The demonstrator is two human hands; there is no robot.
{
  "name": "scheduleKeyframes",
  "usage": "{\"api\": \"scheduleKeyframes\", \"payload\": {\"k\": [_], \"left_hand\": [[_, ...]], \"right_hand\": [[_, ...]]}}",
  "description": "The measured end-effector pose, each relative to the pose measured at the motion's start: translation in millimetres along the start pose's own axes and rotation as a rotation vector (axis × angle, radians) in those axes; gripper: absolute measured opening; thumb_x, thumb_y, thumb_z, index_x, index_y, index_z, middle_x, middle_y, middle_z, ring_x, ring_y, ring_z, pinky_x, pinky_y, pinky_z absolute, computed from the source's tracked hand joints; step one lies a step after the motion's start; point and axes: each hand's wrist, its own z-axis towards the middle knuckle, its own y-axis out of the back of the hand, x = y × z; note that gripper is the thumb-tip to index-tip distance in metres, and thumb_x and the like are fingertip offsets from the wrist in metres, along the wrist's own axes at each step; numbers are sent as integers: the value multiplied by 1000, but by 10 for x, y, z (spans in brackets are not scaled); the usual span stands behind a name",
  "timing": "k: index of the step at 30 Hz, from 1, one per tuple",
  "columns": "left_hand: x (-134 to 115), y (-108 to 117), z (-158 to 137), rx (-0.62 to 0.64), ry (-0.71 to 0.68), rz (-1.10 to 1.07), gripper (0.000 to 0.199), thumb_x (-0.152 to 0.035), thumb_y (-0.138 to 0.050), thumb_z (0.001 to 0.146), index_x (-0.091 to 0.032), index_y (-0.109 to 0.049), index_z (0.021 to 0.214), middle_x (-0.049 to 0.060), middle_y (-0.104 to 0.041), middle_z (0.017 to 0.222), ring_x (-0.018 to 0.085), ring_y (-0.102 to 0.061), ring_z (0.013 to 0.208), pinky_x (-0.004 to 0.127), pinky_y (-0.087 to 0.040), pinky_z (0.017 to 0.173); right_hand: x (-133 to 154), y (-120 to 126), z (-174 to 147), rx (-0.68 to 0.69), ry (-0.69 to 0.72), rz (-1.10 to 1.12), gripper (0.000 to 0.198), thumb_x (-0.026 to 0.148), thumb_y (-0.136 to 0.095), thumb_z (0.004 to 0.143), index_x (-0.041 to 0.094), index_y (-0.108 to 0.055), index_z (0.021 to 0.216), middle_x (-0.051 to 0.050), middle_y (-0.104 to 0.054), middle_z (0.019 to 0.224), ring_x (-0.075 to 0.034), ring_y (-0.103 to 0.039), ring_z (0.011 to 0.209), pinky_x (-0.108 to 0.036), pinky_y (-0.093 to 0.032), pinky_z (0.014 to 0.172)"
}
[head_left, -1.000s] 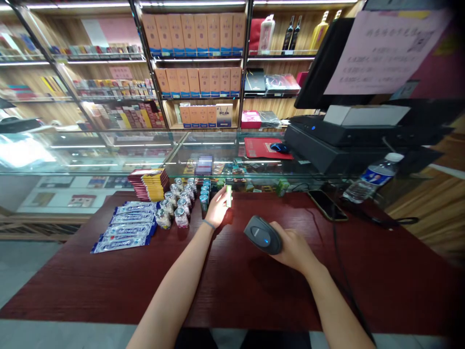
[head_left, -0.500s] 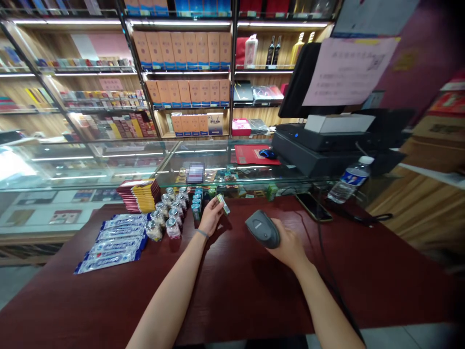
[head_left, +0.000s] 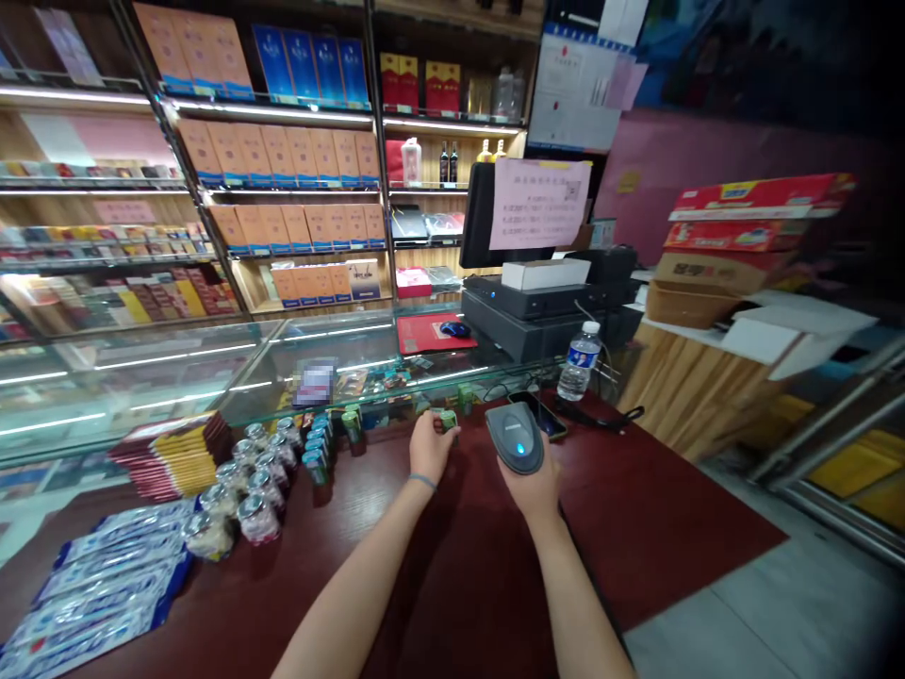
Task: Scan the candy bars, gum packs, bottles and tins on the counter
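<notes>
Left hand [head_left: 429,445] is closed around a small green pack [head_left: 448,419], fingers pinching it at the far end of the hand, just above the dark red counter [head_left: 452,566]; can't tell if the pack touches the surface. Right hand [head_left: 534,481] is wrapped around the handle of a dark grey barcode scanner [head_left: 516,438], blue light lit on top, scanner head pointing away from the body and sitting just right of the pack, close but not touching. Both hands near each other, wrists apart. Left of the left hand: a cluster of small green-capped cans [head_left: 318,451], then rows of little jars [head_left: 247,481], then a stack of red and yellow packs [head_left: 173,457], and flat blue-and-white packets [head_left: 99,589] at the counter's near-left edge. Just beyond the scanner: a phone [head_left: 541,415] lying flat, a black cable running off to the right of it, and a water bottle [head_left: 578,361] standing upright. Past the pack, a glass display case [head_left: 176,368] runs along the counter's far edge; on it, beyond the right hand, a black register [head_left: 537,306] with a monitor carrying a pink paper notice [head_left: 541,203]. Shelves of boxed goods [head_left: 283,156] behind.
</notes>
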Motion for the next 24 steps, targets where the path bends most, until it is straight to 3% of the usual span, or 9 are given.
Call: {"api": "scheduleKeyframes", "payload": {"k": [6,10,15,24], "left_hand": [[26,-605,97,-69,12,1,34,-16,-78,74,-19,-57,101,3,-63,93,18,-63,87,31,-49,82],[44,-836,152,-126,6,23,31,-15,-76,75,-20,-52,94,2,-59,92,20,-61,90,35,-48,85],[28,-971,189,-181,-15,74,28,-15,-74,78,-21,-50,91,4,-55,96,23,-58,95,42,-48,92],[51,-1047,209,-276,-15,74,28,-14,-73,79,-20,-50,93,6,-48,102,24,-55,99,46,-47,96]], "right_hand": [[-129,-33,4,-81,28,31,47,41,-65,77,15,-56,115,-8,-73,72,-29,-72,59,-35,-56,55],[-177,-47,-18,-99,1,42,54,40,-64,79,13,-54,125,-7,-72,69,-28,-69,54,-34,-54,51],[-138,-19,-30,-68,-5,93,59,34,-61,84,14,-47,137,-8,-71,71,-30,-70,58,-37,-56,54],[-133,24,-9,-79,21,79,65,35,-62,84,14,-43,142,-13,-74,86,-32,-73,68,-39,-58,60]]}}
